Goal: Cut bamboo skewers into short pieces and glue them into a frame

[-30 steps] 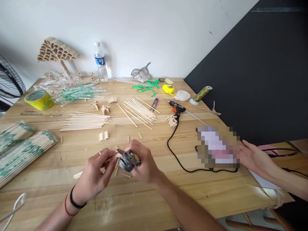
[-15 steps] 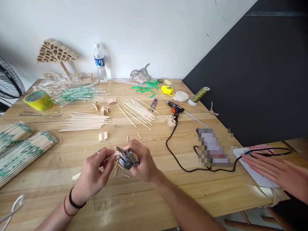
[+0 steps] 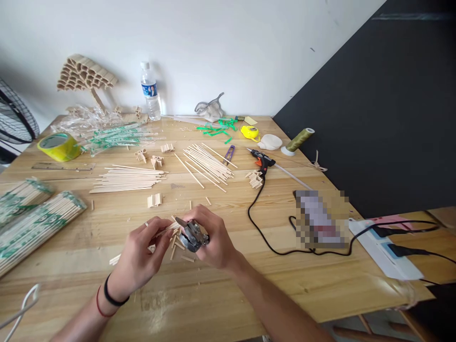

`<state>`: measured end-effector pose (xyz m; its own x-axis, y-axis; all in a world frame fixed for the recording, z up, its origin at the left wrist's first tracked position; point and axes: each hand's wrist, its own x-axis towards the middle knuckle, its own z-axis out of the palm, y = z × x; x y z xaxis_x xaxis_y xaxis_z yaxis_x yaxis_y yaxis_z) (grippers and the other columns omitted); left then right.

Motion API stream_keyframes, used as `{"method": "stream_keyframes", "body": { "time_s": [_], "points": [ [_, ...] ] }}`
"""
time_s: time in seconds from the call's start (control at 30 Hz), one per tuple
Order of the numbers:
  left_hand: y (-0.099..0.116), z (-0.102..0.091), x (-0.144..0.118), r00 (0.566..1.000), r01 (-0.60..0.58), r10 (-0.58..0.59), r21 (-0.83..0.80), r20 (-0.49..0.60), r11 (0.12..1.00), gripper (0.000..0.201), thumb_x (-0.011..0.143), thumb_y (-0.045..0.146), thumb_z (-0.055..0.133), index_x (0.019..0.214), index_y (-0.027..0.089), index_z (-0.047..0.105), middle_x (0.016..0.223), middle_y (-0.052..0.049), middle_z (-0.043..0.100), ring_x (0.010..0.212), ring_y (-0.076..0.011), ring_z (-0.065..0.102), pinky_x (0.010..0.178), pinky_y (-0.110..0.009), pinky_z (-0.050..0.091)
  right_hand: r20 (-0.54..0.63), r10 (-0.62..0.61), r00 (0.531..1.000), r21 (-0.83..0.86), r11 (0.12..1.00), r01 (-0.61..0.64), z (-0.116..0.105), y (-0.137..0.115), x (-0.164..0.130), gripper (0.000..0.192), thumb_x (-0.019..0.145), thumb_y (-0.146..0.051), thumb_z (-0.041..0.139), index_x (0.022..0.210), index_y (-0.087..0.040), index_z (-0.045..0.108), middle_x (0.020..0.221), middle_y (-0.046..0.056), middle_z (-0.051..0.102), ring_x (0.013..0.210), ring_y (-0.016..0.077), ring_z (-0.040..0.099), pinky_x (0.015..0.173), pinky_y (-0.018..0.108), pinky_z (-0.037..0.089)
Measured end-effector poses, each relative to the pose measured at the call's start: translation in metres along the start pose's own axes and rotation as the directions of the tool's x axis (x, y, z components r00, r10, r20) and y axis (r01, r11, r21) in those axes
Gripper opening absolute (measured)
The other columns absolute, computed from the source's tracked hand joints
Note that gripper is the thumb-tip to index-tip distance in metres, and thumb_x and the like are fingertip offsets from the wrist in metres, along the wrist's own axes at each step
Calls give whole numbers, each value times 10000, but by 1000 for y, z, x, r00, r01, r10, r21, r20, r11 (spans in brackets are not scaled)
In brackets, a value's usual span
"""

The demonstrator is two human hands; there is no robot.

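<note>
My right hand [image 3: 213, 240] grips a small metal cutter [image 3: 190, 235], its jaws pointing left. Pinched in the fingers of my left hand [image 3: 140, 256] is a thin wooden stick [image 3: 167, 230], its end at the cutter's jaws. Both hands hover low over the wooden table [image 3: 249, 280] near its front. Short cut stick pieces [image 3: 178, 247] lie on the table right under the hands. My left wrist wears a black band and a red one.
Loose long sticks [image 3: 128, 179] and a second pile [image 3: 208, 164] lie beyond the hands. Packed stick bundles [image 3: 32, 225] sit at left, yellow tape [image 3: 59, 146] behind. A glue gun [image 3: 261, 160] with black cord, thread spool [image 3: 299, 139], water bottle [image 3: 150, 99] and power strip [image 3: 384, 247] stand further off.
Another person's hand at the right edge pulled back and has left the view. My own hands stay in place with the stick and the cutter.
</note>
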<state>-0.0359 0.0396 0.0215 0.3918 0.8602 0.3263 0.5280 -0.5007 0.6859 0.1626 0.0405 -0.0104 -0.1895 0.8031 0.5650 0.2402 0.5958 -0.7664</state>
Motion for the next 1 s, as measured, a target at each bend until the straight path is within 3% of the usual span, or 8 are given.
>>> {"method": "stream_keyframes", "body": {
  "time_s": [0.17,0.33,0.63,1.0],
  "points": [
    [2,-2,0,1000,5,-5,7,-18,1000,127,955,166,562,894,170,673,646,23,618,498,-85,518,456,-154,409,16,28,999,-28,999,-27,0,-1,0,286,740,-106,610,981,-258,588,899,29,704,850,235,636,816,378,506],
    [1,-3,-4,997,49,-52,-54,-55,997,126,956,168,557,955,146,681,758,-36,709,561,-100,618,512,-161,501,-14,56,998,-153,986,-58,-2,-1,3,344,699,-73,561,1001,-236,578,962,72,674,915,266,596,834,403,500],
    [1,-7,-10,993,-76,66,-100,-98,992,155,940,90,562,1041,162,655,823,-28,696,642,-103,659,586,-166,528,11,59,998,-264,963,-54,4,0,1,370,706,-72,605,1042,-224,566,1023,90,658,958,287,571,868,429,490],
    [3,-8,-8,993,-95,87,-100,-78,990,155,945,98,547,1032,169,654,783,-19,680,610,-113,622,547,-184,489,-6,47,999,-283,958,-46,4,0,1,368,721,-70,627,1048,-229,567,1026,85,653,966,284,569,874,429,491]
  ]
}}
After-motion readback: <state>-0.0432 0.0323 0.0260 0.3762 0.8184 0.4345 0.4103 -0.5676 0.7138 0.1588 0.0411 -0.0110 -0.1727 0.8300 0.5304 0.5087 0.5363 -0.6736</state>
